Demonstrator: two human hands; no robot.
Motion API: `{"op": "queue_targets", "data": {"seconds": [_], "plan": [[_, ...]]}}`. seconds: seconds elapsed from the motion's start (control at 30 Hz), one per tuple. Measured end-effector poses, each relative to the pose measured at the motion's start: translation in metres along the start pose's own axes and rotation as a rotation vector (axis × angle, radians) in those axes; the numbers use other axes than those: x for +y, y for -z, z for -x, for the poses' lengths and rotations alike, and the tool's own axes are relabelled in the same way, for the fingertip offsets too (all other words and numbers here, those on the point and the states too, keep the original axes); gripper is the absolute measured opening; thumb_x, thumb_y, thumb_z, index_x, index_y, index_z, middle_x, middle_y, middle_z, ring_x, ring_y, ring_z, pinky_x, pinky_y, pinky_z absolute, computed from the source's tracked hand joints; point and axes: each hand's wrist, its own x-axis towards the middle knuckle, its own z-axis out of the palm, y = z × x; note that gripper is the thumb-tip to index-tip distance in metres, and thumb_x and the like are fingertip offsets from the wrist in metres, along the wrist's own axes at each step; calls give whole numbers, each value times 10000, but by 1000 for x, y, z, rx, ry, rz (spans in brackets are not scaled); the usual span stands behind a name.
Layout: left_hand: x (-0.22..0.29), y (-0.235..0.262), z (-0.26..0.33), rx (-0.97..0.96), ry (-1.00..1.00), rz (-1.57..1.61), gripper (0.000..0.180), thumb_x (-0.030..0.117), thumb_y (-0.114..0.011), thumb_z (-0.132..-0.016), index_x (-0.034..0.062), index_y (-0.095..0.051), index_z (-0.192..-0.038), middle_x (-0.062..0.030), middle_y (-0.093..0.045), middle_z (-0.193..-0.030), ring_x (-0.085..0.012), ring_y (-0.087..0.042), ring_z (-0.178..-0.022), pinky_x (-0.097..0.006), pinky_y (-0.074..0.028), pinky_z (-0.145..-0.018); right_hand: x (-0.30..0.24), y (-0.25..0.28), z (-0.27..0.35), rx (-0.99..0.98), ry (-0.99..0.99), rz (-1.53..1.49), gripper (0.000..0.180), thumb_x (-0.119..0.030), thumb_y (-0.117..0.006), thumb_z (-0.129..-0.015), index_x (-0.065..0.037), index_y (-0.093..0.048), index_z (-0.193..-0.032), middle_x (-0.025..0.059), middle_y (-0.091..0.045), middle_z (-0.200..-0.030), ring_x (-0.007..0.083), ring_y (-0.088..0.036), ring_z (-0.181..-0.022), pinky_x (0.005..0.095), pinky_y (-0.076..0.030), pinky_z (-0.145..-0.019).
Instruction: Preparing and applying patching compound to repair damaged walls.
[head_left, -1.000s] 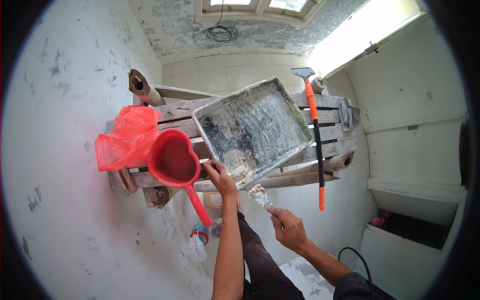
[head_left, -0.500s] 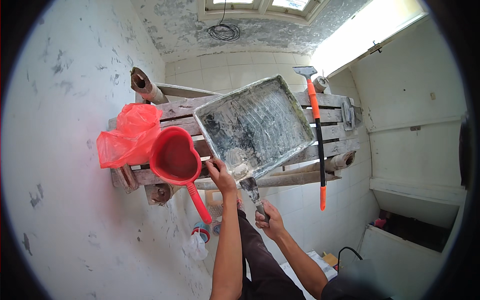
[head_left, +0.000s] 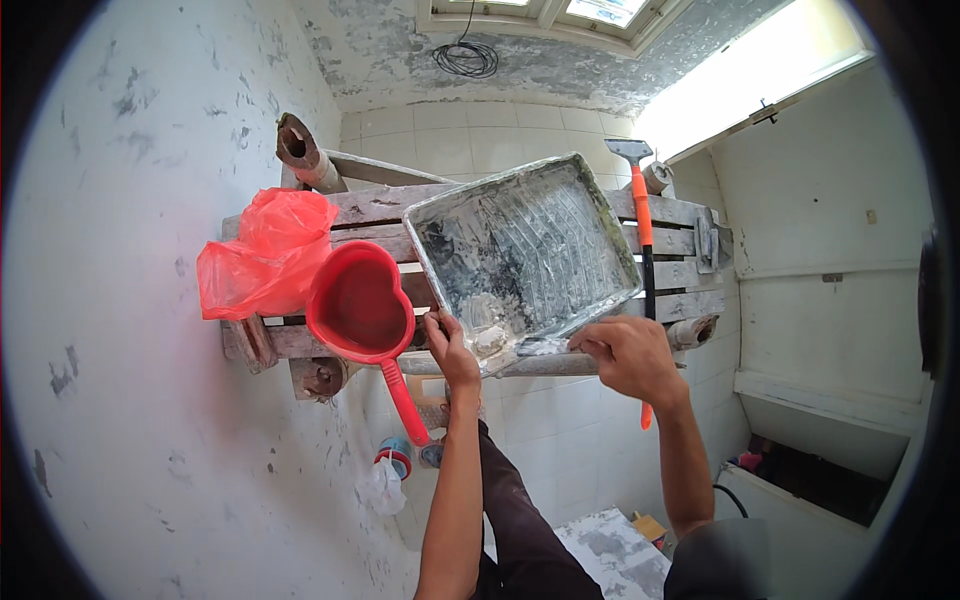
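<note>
A paint tray (head_left: 535, 235), ribbed and smeared with grey-white residue, lies tilted across a slatted wooden platform. My left hand (head_left: 453, 352) grips its near-left rim, thumb and fingers closed on the edge. Beside those fingers, a small heap of whitish paste (head_left: 489, 340) sits in the tray's near corner. My right hand (head_left: 637, 358) is closed round a putty knife (head_left: 543, 346), its handle mostly hidden by the fingers. The whitened blade points left, along the tray's near edge close to the paste. Whether it touches the rim I cannot tell.
Left of the tray stand a red dipper (head_left: 362, 300) with a long handle and a crumpled red plastic bag (head_left: 270, 250). A long-handled scraper (head_left: 642, 205) lies to the right, across the wooden platform (head_left: 375, 207). Coiled black cable (head_left: 465, 60) hangs by the far window.
My right hand has moved up and right, turning the putty knife from a steep angle to nearly level. My left hand still holds the tray. The whole view has shifted slightly.
</note>
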Motion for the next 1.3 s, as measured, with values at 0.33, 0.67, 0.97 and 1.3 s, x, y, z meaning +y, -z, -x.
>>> {"op": "queue_targets", "data": {"seconds": [0.33, 0.67, 0.97, 1.3], "plan": [[-14, 9, -4, 14, 46, 210, 103, 44, -483, -995, 91, -454, -907, 25, -378, -873, -104, -364, -836, -235, -315, -822, 31, -15, -89, -551, 190, 5, 159, -130, -682, -844, -183, -806, -930, 92, -746, -807, 277, -699, -756, 390, -511, -725], [-18, 13, -2, 5, 116, 329, 101, 41, -492, -986, 96, -462, -907, 27, -418, -879, -96, -387, -836, -231, -326, -828, -13, -57, -53, -425, 127, 16, 201, -97, -612, -784, -114, -749, -929, 167, -713, -774, 358, -703, -807, 476, -533, -715], [-12, 13, -2, 13, 115, 319, 104, 62, -496, -1000, 94, -462, -908, 25, -412, -882, -98, -380, -846, -231, -320, -833, -48, -24, -48, -308, 50, 194, 111, -105, -630, -724, -86, -727, -775, 172, -648, -648, 378, -663, -618, 476, -508, -595], [-6, 10, -1, 27, 131, 302, 121, 26, -498, -962, 103, -444, -885, 32, -362, -857, -96, -354, -823, -220, -300, -805, -59, -47, -54, -310, 48, 253, 88, -118, -652, -650, -36, -671, -680, 201, -672, -691, 393, -690, -704, 493, -509, -616]]}}
